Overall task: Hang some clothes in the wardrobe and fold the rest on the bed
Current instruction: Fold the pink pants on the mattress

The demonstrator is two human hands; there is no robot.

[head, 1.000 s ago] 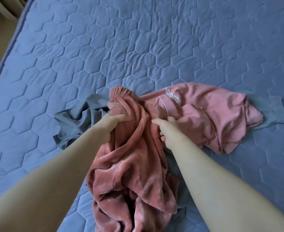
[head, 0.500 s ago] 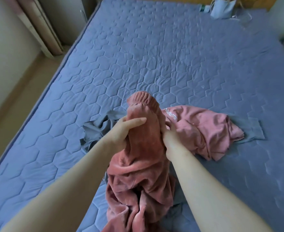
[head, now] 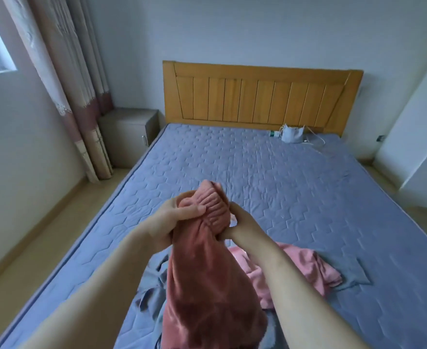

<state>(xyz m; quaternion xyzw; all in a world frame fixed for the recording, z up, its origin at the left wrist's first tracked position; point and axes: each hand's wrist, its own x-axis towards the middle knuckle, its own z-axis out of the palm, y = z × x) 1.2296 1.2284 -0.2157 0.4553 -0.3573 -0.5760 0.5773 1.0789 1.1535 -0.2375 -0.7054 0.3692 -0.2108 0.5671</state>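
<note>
A dusty-pink plush garment point(head: 207, 285) with a ribbed cuff at its top hangs lifted above the bed point(head: 282, 172). My left hand point(head: 174, 220) grips it just under the cuff on the left side. My right hand point(head: 240, 222) holds the same end from the right, fingers curled into the fabric. Below on the blue quilted mattress lie a lighter pink garment point(head: 305, 270) and a grey-blue garment point(head: 350, 273), partly hidden by my arms and the lifted fabric.
A wooden headboard point(head: 260, 96) stands at the far end, with a white mask and cable point(head: 293, 134) on the mattress near it. A grey nightstand point(head: 129, 129) and curtain point(head: 81, 96) are at the left. A white wardrobe side point(head: 421, 122) is at the right.
Both hands have raised the plush garment off the bed, and my view has tilted up so the headboard and room now show.
</note>
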